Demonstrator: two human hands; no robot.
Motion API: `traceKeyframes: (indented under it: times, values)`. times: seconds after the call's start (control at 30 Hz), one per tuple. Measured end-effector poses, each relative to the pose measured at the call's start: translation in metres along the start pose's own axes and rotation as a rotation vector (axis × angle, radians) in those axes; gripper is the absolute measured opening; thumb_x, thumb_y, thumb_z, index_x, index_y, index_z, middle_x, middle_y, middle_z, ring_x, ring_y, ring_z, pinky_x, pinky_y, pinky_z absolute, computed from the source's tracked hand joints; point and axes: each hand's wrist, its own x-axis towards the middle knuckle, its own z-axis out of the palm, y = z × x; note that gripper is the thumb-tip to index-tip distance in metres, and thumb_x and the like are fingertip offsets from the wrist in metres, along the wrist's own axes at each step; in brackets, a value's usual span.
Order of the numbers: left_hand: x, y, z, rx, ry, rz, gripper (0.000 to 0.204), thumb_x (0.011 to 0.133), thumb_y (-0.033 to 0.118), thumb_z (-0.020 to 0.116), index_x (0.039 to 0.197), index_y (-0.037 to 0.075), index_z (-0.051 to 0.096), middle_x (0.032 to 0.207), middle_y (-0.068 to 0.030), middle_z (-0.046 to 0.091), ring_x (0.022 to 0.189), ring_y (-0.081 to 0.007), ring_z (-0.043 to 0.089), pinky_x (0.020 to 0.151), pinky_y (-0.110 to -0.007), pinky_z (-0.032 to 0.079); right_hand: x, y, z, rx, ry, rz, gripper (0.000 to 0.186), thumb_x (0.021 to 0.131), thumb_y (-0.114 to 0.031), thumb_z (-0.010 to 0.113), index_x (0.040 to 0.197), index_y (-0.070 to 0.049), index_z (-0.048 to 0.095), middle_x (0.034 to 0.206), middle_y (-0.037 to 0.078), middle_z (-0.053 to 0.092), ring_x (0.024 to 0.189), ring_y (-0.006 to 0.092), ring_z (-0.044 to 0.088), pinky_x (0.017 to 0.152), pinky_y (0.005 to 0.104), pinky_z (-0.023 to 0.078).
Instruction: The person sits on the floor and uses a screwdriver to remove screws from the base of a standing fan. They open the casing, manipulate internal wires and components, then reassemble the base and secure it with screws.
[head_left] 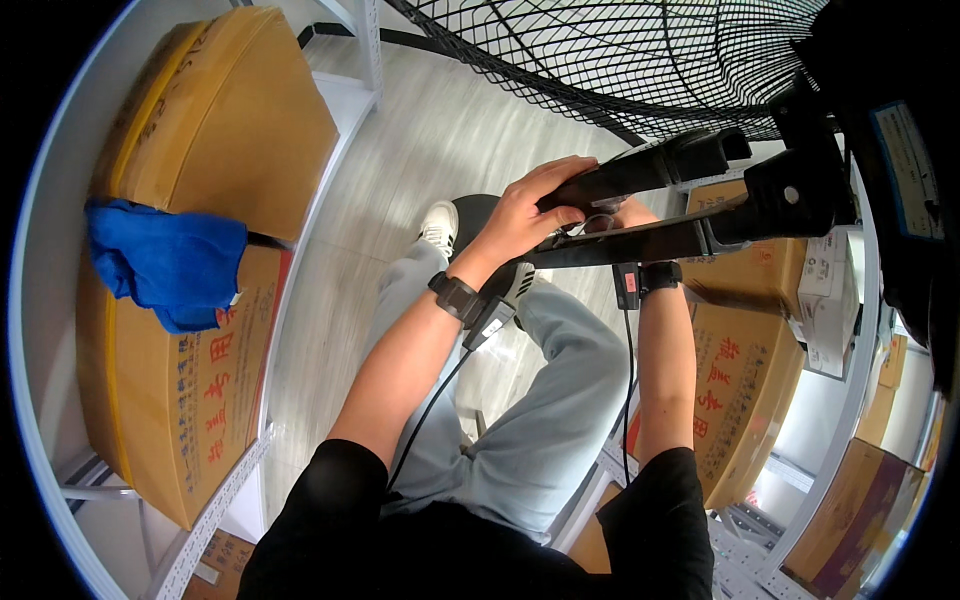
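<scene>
A large black floor fan is tipped across the upper right, its wire guard facing the top of the view. Two dark arms run from it toward my hands: an upper bracket arm and a lower bracket arm. My left hand is closed round the near end of the upper arm, fingers on top and thumb in the gap between the arms. Behind the arms is my right hand; only part of it shows and its fingers are hidden. Below them, a round black base rests by my shoes.
At left, large cardboard boxes fill a metal shelf, with a blue cloth draped over one. More cartons and a white box stand on right-hand shelving. Cables hang from both wrists.
</scene>
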Motion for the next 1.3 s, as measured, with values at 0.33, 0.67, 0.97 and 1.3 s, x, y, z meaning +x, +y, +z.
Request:
traceKeyframes:
  times: [0.33, 0.67, 0.97, 1.3]
  values:
    - [-0.003, 0.002, 0.0, 0.005, 0.008, -0.006, 0.057, 0.083, 0.014, 0.078, 0.136, 0.008, 0.058, 0.135, -0.0104, 0.062, 0.123, -0.0266, 0.06, 0.102, -0.036, 0.048, 0.021, 0.085, -0.033, 0.602, -0.067, -0.065, 0.034, 0.078, -0.008, 0.075, 0.11, 0.001, 0.065, 0.099, 0.008, 0.072, 0.087, 0.0177, 0.066, 0.073, 0.031, 0.053]
    - [-0.004, 0.002, 0.001, 0.006, 0.017, 0.021, 0.057, 0.082, 0.012, 0.078, 0.135, 0.006, 0.058, 0.133, -0.0107, 0.062, 0.119, -0.0262, 0.062, 0.1, -0.035, 0.05, 0.025, 0.069, -0.013, 0.388, -0.048, -0.049, 0.022, 0.083, -0.008, 0.068, 0.105, -0.004, 0.071, 0.094, 0.003, 0.072, 0.079, 0.0099, 0.061, 0.067, 0.024, 0.046]
    - [-0.004, 0.0, 0.003, 0.044, 0.023, 0.048, 0.055, 0.083, 0.013, 0.077, 0.134, 0.005, 0.059, 0.133, -0.0106, 0.063, 0.12, -0.0266, 0.062, 0.101, -0.035, 0.049, 0.008, 0.025, -0.008, 0.096, -0.037, -0.05, 0.025, 0.079, -0.005, 0.074, 0.104, -0.003, 0.069, 0.099, 0.002, 0.072, 0.089, 0.0133, 0.064, 0.079, 0.0284, 0.049]
    - [-0.009, 0.003, 0.01, 0.024, 0.015, 0.045, 0.056, 0.082, 0.012, 0.078, 0.134, 0.006, 0.06, 0.134, -0.0109, 0.062, 0.126, -0.0276, 0.058, 0.104, -0.037, 0.048, 0.018, 0.08, -0.019, 0.474, -0.047, -0.145, 0.027, 0.082, -0.009, 0.074, 0.107, -0.004, 0.067, 0.098, 0.002, 0.07, 0.087, 0.0138, 0.063, 0.079, 0.0295, 0.05]
